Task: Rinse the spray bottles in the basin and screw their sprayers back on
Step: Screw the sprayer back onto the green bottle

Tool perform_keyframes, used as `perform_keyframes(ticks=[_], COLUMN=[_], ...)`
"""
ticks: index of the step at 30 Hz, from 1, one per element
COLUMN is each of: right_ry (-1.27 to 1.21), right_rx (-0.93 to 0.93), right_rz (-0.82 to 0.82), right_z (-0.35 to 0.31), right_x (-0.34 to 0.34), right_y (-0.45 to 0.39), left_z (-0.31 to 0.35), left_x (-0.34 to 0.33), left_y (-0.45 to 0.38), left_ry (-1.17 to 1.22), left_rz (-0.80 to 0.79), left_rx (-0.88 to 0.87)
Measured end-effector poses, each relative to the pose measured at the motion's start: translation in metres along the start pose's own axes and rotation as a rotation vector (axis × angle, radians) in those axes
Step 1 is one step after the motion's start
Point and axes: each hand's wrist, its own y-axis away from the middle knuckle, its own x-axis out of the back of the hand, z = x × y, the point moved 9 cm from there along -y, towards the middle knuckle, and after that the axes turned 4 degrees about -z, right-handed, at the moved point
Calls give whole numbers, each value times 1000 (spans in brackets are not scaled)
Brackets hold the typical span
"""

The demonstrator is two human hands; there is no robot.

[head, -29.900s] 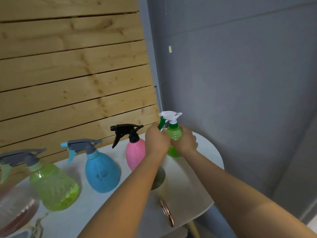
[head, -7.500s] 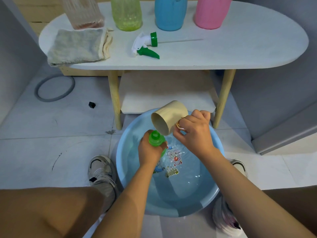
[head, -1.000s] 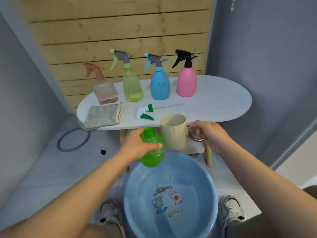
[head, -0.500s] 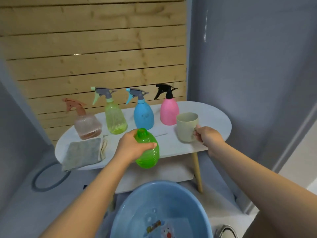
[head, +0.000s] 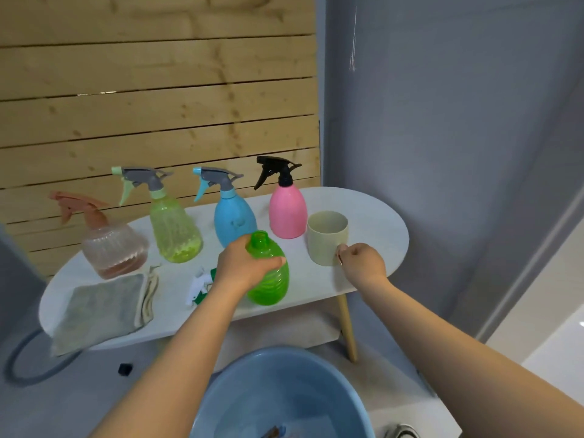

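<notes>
My left hand (head: 243,270) grips an open-necked green bottle (head: 269,278) around its shoulder, just above the front edge of the white table (head: 376,222). Its white and green sprayer (head: 199,287) lies on the table, partly hidden behind my left wrist. My right hand (head: 363,263) holds the handle of a beige cup (head: 327,237) that stands on the table. A blue basin (head: 281,396) with water sits on the floor below. Behind stand the pink bottle (head: 287,213), blue bottle (head: 234,219), yellow-green bottle (head: 173,232) and clear peach bottle (head: 110,248), each with its sprayer on.
A folded grey cloth (head: 104,311) lies on the table's left end. A wooden slat wall rises behind, a grey wall to the right. A grey hose ring (head: 28,368) and a small black piece (head: 124,369) lie on the floor at left.
My right hand has carried the cup up and set it on the table beside the pink bottle. My left hand has lifted the green bottle from over the basin to the table's edge.
</notes>
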Motion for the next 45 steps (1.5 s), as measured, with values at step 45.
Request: perform_keyframes(ticks=[45], right_ry=[243], right_rx=[829], right_rz=[49], right_z=[-154], right_x=[-72], right_y=[75], left_z=[-30], left_x=[163], left_y=[36], left_ry=[156], left_rz=[505], left_rx=[-113])
